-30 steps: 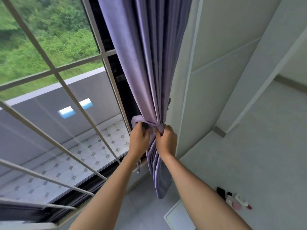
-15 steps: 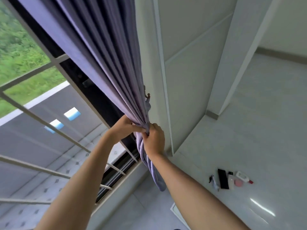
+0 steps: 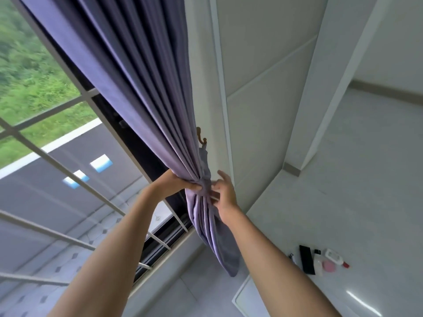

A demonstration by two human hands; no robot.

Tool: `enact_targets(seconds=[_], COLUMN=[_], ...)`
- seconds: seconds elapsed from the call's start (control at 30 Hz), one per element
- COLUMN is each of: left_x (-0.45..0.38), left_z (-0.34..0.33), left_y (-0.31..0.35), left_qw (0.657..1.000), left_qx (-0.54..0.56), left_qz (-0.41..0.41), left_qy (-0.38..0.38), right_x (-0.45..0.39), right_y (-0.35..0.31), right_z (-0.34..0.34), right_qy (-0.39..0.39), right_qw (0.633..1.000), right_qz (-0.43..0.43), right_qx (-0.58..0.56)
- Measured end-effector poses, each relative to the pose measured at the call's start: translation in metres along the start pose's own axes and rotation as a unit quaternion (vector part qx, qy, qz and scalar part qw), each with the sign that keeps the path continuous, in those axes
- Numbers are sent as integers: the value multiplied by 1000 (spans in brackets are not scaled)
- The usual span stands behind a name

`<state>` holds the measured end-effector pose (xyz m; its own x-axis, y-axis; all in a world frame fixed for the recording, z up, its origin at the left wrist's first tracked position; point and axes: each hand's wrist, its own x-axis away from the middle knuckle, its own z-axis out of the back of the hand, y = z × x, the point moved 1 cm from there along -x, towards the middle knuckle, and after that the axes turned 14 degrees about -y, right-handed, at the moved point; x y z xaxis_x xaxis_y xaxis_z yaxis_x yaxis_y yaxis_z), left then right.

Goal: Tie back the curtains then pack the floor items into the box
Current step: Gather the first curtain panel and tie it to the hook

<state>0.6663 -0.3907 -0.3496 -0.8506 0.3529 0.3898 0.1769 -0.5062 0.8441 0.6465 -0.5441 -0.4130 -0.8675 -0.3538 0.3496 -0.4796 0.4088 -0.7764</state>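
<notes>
here both hands [image 3: 201,187] meet at the gathered curtain [image 3: 146,92]; pale tiled floor [image 3: 366,179] below.

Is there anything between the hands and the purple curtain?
Nothing visible. The left hand grips the gathered purple fabric curtain at its tied waist, and the right hand has its fingers spread right beside the purple tie-back band, which runs up to the small brown wall hook.

Two bare forearms, no sleeves visible up to frame edge. Left hand [image 3: 174,185] & right hand [image 3: 225,191]: no gloves, rings, watch or wristbands seen. Nails short, unpainted as far as visible. Right-hand fingers [image 3: 222,176] slightly motion-blurred.
</notes>
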Motion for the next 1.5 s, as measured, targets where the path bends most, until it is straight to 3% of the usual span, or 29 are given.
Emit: enact_targets(seconds=[0.17, 0.33, 0.5, 0.6, 0.73, 0.8, 0.83, 0.9, 0.97, 1.03, 1.2, 1.4, 1.5], left_x=[1, 4, 5, 4, 2, 3, 5, 10, 14, 17, 17, 16, 16], left_z=[-9, -16, -15, -16, -19, -22, -23, -25, -27, -30, -42, -69, -75], left_y=[8, 10, 9, 10, 8, 8, 7, 4, 1, -2, -6, -6, -9], left_qw=[1000, 999, 999, 999, 998, 997, 996, 993, 990, 987, 986, 969, 968], left_qx=[5, 39, 48, 45, 54, 72, 86, 111, 132, 149, 148, 172, 125], left_qz=[-19, -29, -21, -20, -15, -11, -13, -21, -29, -32, -34, -82, -65], left_qy=[-11, -2, -9, -9, 0, 11, 17, 28, 40, 46, 68, 160, 210], right_x=[-6, -6, 3, 1, 3, 3, 2, 0, 5, 14, 15, 22, 30], right_y=[-32, -35, -42, -44, -51, -51, -51, -51, -53, -57, -55, -32, -20], right_z=[-15, -13, -22, -19, -20, -19, -17, -8, 2, 8, 19, 34, 38], right_qy=[26, 94, 158, 169, 182, 171, 164, 147, 98, 17, -71, -78, -78], right_qw=[982, 977, 877, 834, 811, 825, 857, 951, 994, 990, 986, 979, 974], right_qz=[-67, -7, 155, 172, 177, 200, 194, 138, 42, -42, -128, -58, -4], right_qx=[172, 189, 427, 497, 528, 499, 448, 233, -26, -137, -74, -180, -212])
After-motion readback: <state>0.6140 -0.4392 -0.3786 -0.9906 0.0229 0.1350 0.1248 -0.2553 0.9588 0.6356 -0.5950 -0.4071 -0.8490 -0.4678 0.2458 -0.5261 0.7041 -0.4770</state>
